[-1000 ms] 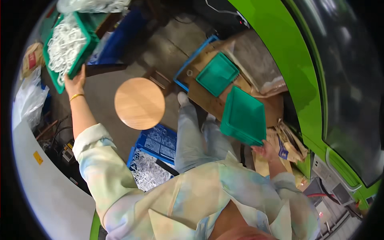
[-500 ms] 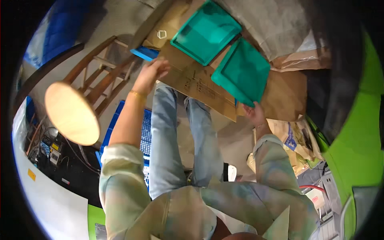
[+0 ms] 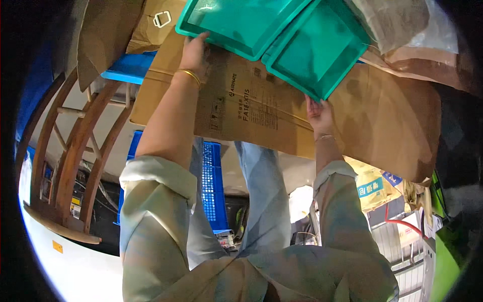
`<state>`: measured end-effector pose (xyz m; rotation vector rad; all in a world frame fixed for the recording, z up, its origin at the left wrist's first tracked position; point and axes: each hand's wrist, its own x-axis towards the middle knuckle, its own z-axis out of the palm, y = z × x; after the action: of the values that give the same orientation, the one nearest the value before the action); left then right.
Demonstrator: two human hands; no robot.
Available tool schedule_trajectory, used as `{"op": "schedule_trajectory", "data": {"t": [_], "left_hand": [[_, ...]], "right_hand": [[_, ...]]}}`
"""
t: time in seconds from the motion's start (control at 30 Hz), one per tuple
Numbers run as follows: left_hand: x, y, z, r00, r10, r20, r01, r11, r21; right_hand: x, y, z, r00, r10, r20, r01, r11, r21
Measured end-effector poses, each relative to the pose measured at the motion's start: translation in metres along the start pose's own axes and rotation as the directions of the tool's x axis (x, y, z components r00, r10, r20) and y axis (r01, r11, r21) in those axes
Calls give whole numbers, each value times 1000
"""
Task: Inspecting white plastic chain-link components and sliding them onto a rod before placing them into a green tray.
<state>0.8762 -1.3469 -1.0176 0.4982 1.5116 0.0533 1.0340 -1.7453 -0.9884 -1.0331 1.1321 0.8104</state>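
Note:
Two shallow green plastic trays lie side by side at the top, over a brown cardboard surface. My left hand (image 3: 193,54) holds the near rim of the left green tray (image 3: 221,38), close to its left corner; part of the fingers is hidden by the rim. My right hand (image 3: 320,119) grips the near corner of the right green tray (image 3: 317,55), with its fingers bent at the edge. The neighbouring rims of the trays appear to touch. Beneath them, the cardboard (image 3: 287,126) carries dark print.
A wooden stool (image 3: 75,151) lies tipped at the left, beside a blue flat piece (image 3: 128,68). A blue perforated crate (image 3: 214,186) stands below, near my legs. At the right are a printed sack (image 3: 370,186) and a red hose (image 3: 400,221). A white frame-shaped piece (image 3: 162,19) rests upper left.
My left hand, raised and off the trays before, now meets the left tray's rim. My right hand stays at its tray's corner. The view has moved closer to the cardboard.

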Motion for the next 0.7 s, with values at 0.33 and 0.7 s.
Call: {"op": "schedule_trajectory", "data": {"t": [0.33,0.7], "left_hand": [[-13,0,-2,972,-13,234,8,1000,25],[-179,11,-24,916,364,169,-371,929,7]], "right_hand": [[30,12,66,990,119,-80,-132,974,-185],[-7,104,269,857,328,397,361,166,-918]]}}
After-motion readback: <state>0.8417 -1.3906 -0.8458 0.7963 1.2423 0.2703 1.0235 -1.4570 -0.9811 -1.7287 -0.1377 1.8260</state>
